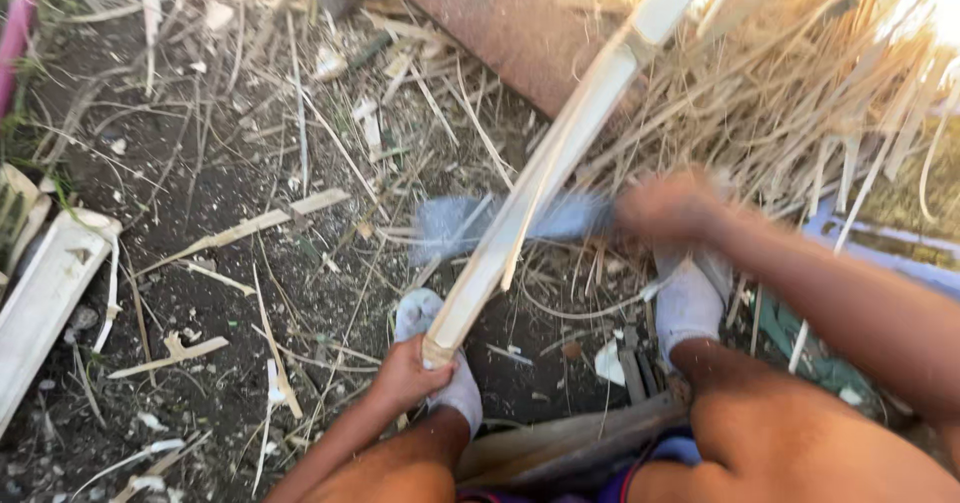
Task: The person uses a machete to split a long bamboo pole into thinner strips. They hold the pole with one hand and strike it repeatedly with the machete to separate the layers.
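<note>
On the far left, a pale flat board [45, 293] lies on the dark ground [200, 193], among dry splinters and thin strips. Near the bottom centre, the left hand [405, 375] is closed around the lower end of a long split bamboo piece [545, 168], just beside a foot in a white sock [440, 353]. This bamboo piece leans up toward the top right. Across its middle lies a blurred grey blade [470, 225], held in the closed right hand [668, 208]. Behind the right hand is a heap of dry straw [800, 93].
</note>
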